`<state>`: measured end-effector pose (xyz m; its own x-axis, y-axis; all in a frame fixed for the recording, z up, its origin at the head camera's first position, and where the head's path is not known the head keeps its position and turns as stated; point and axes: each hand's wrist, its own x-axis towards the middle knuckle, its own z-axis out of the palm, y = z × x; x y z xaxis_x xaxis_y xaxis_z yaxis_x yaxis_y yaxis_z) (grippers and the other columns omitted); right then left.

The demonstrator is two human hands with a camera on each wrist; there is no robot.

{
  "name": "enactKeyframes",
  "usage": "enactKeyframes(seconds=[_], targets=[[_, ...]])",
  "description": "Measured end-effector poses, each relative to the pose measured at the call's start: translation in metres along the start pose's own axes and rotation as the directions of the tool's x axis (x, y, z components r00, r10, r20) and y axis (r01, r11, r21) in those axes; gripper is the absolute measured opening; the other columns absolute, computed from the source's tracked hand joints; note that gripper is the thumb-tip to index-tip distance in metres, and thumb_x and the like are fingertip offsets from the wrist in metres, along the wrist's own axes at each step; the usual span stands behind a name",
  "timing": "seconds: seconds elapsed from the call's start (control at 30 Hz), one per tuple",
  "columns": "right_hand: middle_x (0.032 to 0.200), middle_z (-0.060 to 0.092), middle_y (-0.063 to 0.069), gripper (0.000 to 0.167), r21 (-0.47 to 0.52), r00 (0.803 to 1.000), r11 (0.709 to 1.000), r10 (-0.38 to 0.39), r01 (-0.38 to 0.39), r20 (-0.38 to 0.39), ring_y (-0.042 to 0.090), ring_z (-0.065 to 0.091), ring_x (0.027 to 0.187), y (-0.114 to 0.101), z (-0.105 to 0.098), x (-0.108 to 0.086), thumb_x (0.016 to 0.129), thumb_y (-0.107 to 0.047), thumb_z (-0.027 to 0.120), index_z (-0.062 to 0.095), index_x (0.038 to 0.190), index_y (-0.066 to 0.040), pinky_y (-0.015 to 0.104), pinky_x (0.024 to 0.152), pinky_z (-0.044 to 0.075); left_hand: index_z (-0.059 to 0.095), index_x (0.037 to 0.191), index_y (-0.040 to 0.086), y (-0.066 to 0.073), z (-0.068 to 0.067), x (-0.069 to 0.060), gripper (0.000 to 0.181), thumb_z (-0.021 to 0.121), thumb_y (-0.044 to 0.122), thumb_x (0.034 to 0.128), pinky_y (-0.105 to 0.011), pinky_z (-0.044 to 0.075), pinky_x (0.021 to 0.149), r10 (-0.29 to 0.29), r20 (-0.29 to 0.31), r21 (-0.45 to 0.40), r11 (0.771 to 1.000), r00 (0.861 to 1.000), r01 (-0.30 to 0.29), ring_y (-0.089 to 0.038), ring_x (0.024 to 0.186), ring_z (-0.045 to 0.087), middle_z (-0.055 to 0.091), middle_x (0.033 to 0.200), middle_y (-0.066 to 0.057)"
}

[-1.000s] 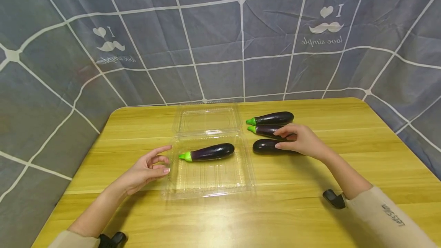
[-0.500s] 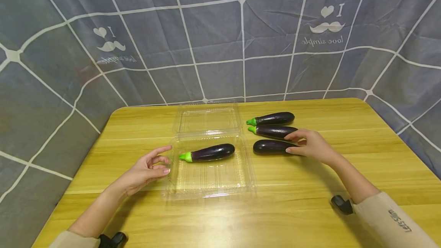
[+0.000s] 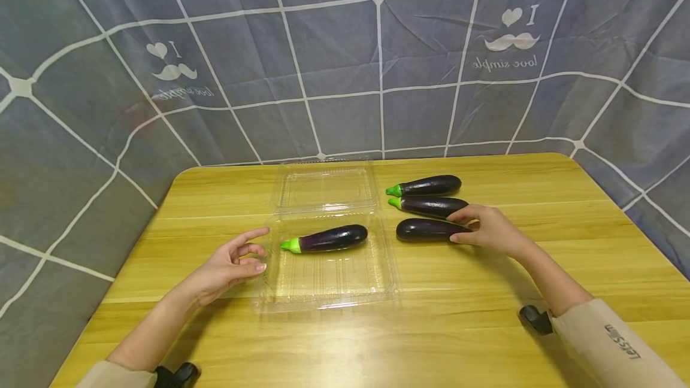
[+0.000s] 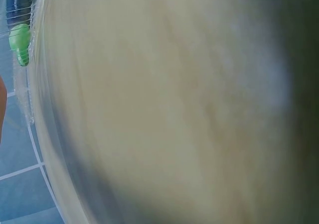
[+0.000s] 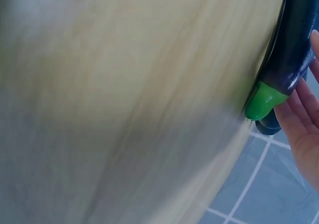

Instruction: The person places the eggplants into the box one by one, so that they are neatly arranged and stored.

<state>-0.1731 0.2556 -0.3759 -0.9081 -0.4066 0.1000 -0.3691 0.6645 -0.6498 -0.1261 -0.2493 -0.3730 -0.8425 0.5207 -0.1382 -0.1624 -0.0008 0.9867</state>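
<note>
Three dark purple eggplants lie on the wooden table right of a clear plastic clamshell box (image 3: 329, 286). At the nearest eggplant (image 3: 426, 230), my right hand (image 3: 487, 232) has its thumb on the near side and its fingers on the far side, pinching the right end. The right wrist view shows that end's green cap (image 5: 264, 102) beside the fingers. Behind it lie the middle eggplant (image 3: 428, 206) and the far eggplant (image 3: 431, 185). Another eggplant (image 3: 334, 238) lies inside the box, green stem to the left. My left hand (image 3: 229, 265), fingers loosely bent, holds nothing beside the box's left edge.
The box's lid (image 3: 326, 187) lies folded back, away from me. A grey cloth (image 3: 345, 64) with white lines hangs behind the table (image 3: 431, 334) and along both sides. Black wrist mounts (image 3: 535, 320) sit at the sleeves.
My right hand has slid right along the nearest eggplant to its stem end, then nearly stopped. The eggplants, the box and my left hand look unmoved.
</note>
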Motion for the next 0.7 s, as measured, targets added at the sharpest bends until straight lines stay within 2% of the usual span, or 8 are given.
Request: enactKeyframes(seconds=[0.27,0.7], targets=[[0.101,0.065,0.014,0.035,-0.025,1.0,1.0,0.003,-0.003,0.013,0.029,0.06,0.092,0.0009,0.0001,0.0015,0.077,-0.014,0.077,0.066,0.106,0.003,0.04,0.078,0.053,0.021,0.146,0.003,0.0006,0.0002,0.0007,0.07,0.058,-0.006,0.0875,-0.023,0.052,0.078,0.005,0.007,-0.001,1.0,1.0,-0.005,-0.006,0.081,0.057,0.049,0.106,-0.005],[0.091,0.066,0.008,0.032,-0.045,1.0,0.999,-0.005,0.007,0.03,0.025,0.06,0.087,0.0015,0.0009,0.0048,0.076,-0.01,0.077,0.066,0.103,0.002,0.037,0.074,0.054,0.024,0.146,0.007,-0.0009,-0.0011,-0.0001,0.068,0.058,-0.005,0.0875,-0.023,0.052,0.079,-0.001,-0.002,0.011,1.0,1.0,0.001,-0.007,0.082,0.057,0.048,0.108,-0.006]])
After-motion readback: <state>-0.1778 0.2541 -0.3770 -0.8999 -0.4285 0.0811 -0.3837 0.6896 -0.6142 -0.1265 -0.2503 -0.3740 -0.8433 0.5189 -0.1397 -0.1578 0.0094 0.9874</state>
